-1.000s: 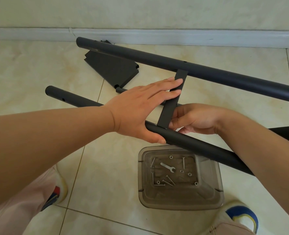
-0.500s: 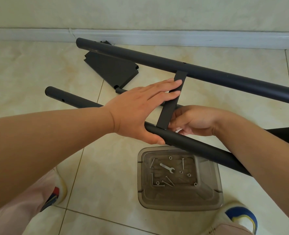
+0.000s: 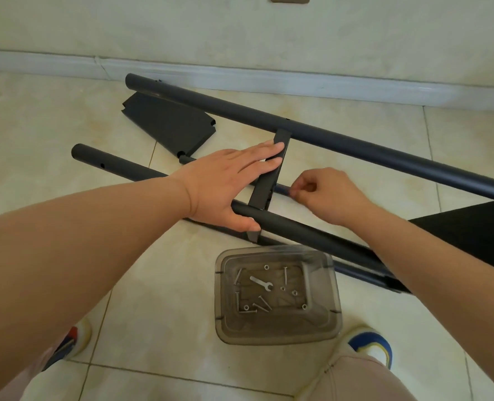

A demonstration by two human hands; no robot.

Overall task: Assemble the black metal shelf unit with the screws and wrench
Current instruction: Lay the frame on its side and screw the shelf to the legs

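Two long black metal tubes lie on the tiled floor: a far tube [image 3: 341,141] and a near tube [image 3: 297,227]. A flat black crossbar [image 3: 269,180] spans between them. My left hand [image 3: 228,180] lies flat with straight fingers on the crossbar, thumb against the near tube. My right hand [image 3: 326,195], fingers curled, pinches something small at a thin rod [image 3: 282,188] just right of the crossbar; what it pinches is hidden. A clear plastic tub [image 3: 277,331] in front holds a small wrench [image 3: 261,283], several screws and nuts.
A black shelf panel [image 3: 167,125] lies at the back left near the wall's baseboard [image 3: 269,79]. Another black panel [image 3: 471,227] shows under my right forearm. My shoes [image 3: 370,345] and knees flank the tub.
My right hand has come off the crossbar's lower end and moved right to pinch at the thin rod. My head has lifted slightly. My left hand stays on the crossbar.
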